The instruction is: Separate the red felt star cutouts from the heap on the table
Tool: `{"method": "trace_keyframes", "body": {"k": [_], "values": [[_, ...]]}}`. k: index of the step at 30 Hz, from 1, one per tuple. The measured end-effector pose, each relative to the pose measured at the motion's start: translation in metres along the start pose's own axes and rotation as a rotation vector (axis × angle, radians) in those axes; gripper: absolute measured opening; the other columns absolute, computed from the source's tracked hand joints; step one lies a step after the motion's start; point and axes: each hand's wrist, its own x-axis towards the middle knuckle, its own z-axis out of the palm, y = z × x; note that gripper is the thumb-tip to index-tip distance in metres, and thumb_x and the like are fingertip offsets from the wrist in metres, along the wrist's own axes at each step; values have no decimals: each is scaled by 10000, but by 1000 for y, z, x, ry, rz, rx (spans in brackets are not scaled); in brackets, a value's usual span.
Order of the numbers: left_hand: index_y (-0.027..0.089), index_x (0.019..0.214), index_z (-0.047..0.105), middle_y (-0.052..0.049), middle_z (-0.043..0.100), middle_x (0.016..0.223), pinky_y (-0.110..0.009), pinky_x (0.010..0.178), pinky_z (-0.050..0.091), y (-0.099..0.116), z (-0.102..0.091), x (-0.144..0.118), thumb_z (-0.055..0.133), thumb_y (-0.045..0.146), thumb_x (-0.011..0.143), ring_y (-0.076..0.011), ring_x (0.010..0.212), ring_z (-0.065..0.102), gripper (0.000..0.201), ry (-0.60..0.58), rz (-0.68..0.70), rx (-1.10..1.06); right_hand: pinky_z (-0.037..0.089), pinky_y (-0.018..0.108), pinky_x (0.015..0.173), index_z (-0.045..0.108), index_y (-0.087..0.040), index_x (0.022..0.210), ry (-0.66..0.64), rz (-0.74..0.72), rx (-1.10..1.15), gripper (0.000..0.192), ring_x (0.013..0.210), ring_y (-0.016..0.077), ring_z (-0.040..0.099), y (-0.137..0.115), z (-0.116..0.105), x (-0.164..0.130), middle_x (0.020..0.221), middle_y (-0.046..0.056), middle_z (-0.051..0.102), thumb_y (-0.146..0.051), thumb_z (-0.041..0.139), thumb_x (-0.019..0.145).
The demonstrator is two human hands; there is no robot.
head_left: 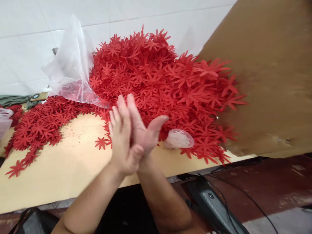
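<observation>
Here, left hand (123, 143) and right hand (143, 130) flat together, grip released, before red petal heap (158, 74).

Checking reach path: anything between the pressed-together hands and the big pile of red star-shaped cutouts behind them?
Nothing visible. The left hand and right hand are pressed palm to palm above the tan wooden table, right at the front edge of the pile of red star-shaped cutouts. The small clear plastic cup sits off to the right, outside that path.
</observation>
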Motion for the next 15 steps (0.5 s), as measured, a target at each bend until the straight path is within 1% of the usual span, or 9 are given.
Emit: {"method": "trace_keyframes", "body": {"k": [1,3,5,7,9,11,13,14,15], "values": [[266,1528,109,-29,-6,1629,-496,1186,-91,5,2,-4,170,753,830,-290,1483,-107,854,-31,65,41,147,522,1191,275,-400,1473,18,2,-9,886,1480,207,179,-5,-3,4,1545,-75,324,-860,89,739],[245,1525,144,-63,-11,1627,-522,1177,-86,6,5,-3,240,784,797,-325,1481,-90,910,-59,139,130,146,524,1190,347,-393,1445,39,-6,-32,877,1480,202,178,-9,-9,9,1500,-48,409,-849,82,744],[228,1516,191,-85,20,1625,-513,1178,-74,-4,2,10,257,804,776,-323,1483,-80,941,-61,149,176,168,503,1193,443,-366,1394,19,19,-51,845,1472,199,206,-5,-12,8,1460,-22,467,-816,86,774],[222,1507,221,-87,20,1625,-503,1176,-78,-20,-4,26,235,794,789,-305,1483,-101,918,-24,124,158,207,486,1188,515,-334,1343,-15,93,-27,817,1450,212,271,3,-13,2,1439,-3,496,-778,84,810],[256,1508,201,-46,-4,1630,-491,1179,-75,-34,-8,38,169,749,835,-269,1483,-124,835,68,-12,99,238,487,1178,537,-285,1331,-31,155,0,837,1428,228,322,11,-11,-6,1427,27,511,-765,72,826],[281,1513,155,-8,-28,1630,-473,1182,-80,-40,-6,38,106,681,882,-231,1479,-152,748,170,-199,29,245,503,1171,517,-247,1352,-27,145,-21,874,1422,243,333,16,-8,-12,1424,52,515,-773,61,823],[275,1519,107,2,-46,1629,-443,1188,-81,-36,1,28,97,627,912,-208,1474,-166,702,223,-371,-76,229,512,1176,488,-238,1377,-23,72,-98,875,1433,245,311,20,-8,-12,1450,55,486,-768,58,830],[265,1522,85,5,-50,1628,-419,1194,-72,-30,6,21,102,606,923,-199,1474,-163,690,224,-429,-152,217,510,1182,474,-244,1388,-15,19,-142,856,1441,241,292,21,-10,-10,1476,47,453,-759,66,838],[264,1523,73,18,-47,1628,-390,1202,-54,-23,11,15,120,590,930,-191,1476,-151,678,194,-462,-239,203,504,1190,451,-260,1404,-2,-33,-193,831,1450,231,270,22,-12,-7,1509,32,404,-747,70,849]]}}
